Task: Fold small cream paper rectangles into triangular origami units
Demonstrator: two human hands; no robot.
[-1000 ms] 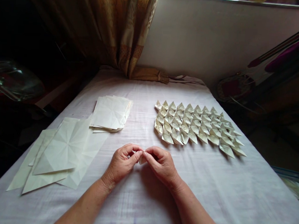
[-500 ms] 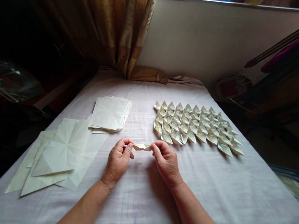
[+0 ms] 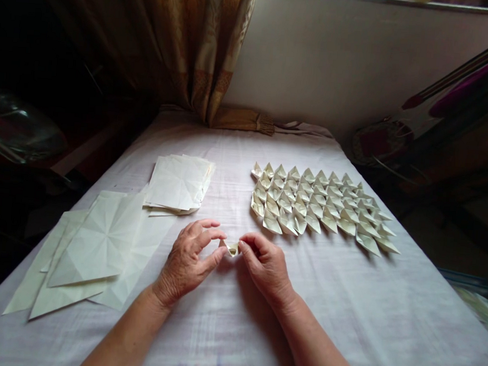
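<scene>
My left hand (image 3: pixel 190 260) and my right hand (image 3: pixel 265 262) meet low over the white cloth, both pinching a small folded cream paper piece (image 3: pixel 231 248) between thumb and fingers. The left index finger is lifted and curled above it. Just beyond my right hand lie several rows of finished folded paper boats (image 3: pixel 321 205), packed closely. To the left of my left hand lie creased flat paper sheets (image 3: pixel 97 245) and, farther back, a neat stack of creased sheets (image 3: pixel 179 183).
The white cloth (image 3: pixel 344 301) covers a table that reaches a pale wall at the back. A brown patterned curtain (image 3: pixel 187 45) hangs at the back left, its tasselled hem on the cloth. Dark clutter stands past both side edges.
The folded piece was pulled out long between my hands half a second ago; now my hands are close together again and the piece is bunched short between the fingertips.
</scene>
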